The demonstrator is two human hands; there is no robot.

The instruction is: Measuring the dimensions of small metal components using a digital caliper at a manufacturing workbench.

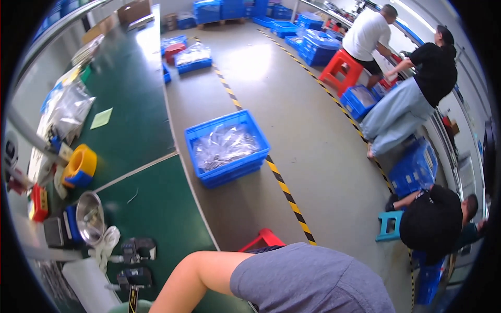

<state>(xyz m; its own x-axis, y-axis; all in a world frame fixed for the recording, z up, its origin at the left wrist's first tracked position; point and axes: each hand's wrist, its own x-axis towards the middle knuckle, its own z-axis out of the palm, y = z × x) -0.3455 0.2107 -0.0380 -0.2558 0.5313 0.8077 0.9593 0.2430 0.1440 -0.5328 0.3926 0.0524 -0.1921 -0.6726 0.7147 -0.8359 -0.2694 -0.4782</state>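
Note:
One bare forearm of mine (182,279), below a grey sleeve (302,281), bends over the green table (162,193) and leaves the picture at the lower edge. Neither of my hands shows, so what they hold is hidden. Nearest to the forearm lie two dark micrometer-like gauges, an upper one (138,250) and a lower one (134,278). A black and gold strip (133,300) stands by a pale green patch I cannot make out. Beside the gauges are a crumpled white glove (108,245) and a tilted steel bowl (90,218) with small pieces inside.
A yellow tape roll (81,164) and plastic bags (73,109) line the table's left side. Right of the table, a blue crate (227,175) holds bagged metal parts. Behind me is a red stool (266,237). Several people work at the right, near blue crates (415,167).

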